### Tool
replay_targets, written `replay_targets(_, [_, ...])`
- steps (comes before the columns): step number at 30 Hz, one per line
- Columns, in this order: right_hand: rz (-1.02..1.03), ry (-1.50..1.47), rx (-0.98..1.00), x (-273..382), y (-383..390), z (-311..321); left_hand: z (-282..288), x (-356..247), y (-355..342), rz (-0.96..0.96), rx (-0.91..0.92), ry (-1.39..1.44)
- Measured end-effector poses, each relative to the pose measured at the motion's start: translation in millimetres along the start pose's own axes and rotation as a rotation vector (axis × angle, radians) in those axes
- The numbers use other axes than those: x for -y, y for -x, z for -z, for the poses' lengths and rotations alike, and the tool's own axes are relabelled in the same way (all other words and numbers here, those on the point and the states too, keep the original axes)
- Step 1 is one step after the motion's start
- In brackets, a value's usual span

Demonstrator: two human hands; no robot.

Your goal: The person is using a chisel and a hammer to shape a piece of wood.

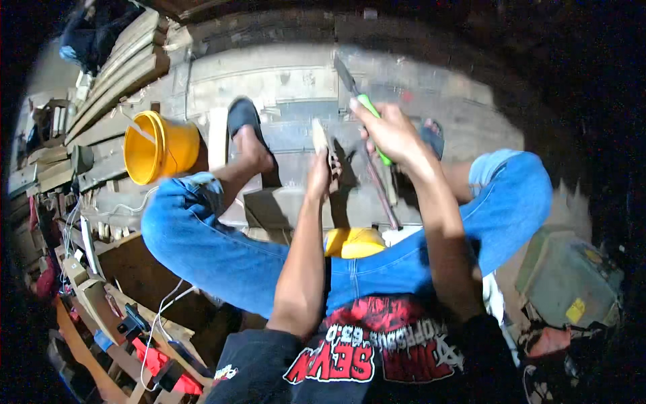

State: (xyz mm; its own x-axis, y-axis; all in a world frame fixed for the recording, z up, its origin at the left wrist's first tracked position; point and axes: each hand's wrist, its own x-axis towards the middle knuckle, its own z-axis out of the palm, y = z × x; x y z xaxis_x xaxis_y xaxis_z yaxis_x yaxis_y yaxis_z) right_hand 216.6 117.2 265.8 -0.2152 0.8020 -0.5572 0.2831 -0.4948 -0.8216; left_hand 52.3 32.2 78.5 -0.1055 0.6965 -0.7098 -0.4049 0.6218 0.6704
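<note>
My left hand (324, 172) is closed round a short pale piece of wood (319, 137), held upright between my knees with its end above the fingers. Farther right, my right hand (393, 135) grips a knife (367, 103) by its bright green handle. Its dark blade points up and to the left, apart from the wood. Below the right hand, a long thin reddish-brown rod (385, 202) slants toward me; its upper end is hidden by the hand. Close to my lap lies a yellow object (354, 242), partly covered by my jeans.
A yellow bucket (161, 147) stands left of my sandalled foot (247, 131). Stacked planks (121, 74) lie at the far left. Wood scraps, cables and a red cloth (151, 357) clutter the lower left. A grey-green container (572, 283) sits at right. Wooden boards form the floor.
</note>
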Motion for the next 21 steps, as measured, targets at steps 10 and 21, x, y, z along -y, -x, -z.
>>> replay_targets(10, [0.364,-0.249,-0.143,86.3,59.6,71.6,-98.6,-168.4,117.3,-0.247,0.592,0.018])
replay_targets(21, [0.127,-0.842,-0.095,69.9,49.4,67.4,-124.8,-240.5,208.6,-0.462,0.685,0.059])
